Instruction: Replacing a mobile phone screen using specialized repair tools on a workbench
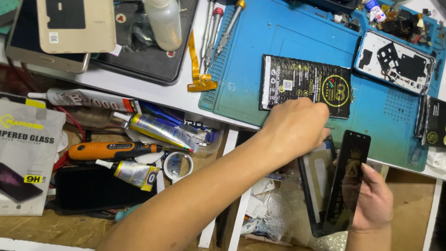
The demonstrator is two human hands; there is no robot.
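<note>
My right hand (374, 204) grips a narrow black glass panel (348, 179) with a gold crown mark, holding it upright by its lower right edge. Just behind the panel is a black phone (315, 186) with a pale screen, tilted over the gap below the bench. My left hand (295, 125) reaches across from the lower left. Its fingers curl down onto the phone's top edge, and what they pinch there is hidden. A black battery (304, 83) with a gold round mark lies on the blue mat (246, 56) just above my left hand.
An opened phone shell (395, 60) lies at the mat's right, and screwdrivers (218, 28) at its left edge. On the left are glue tubes (158, 130), an orange driver (111, 149), a tape roll (179, 165), a glass-protector pack (25, 158), a gold phone (74, 25) and a bottle (163, 21).
</note>
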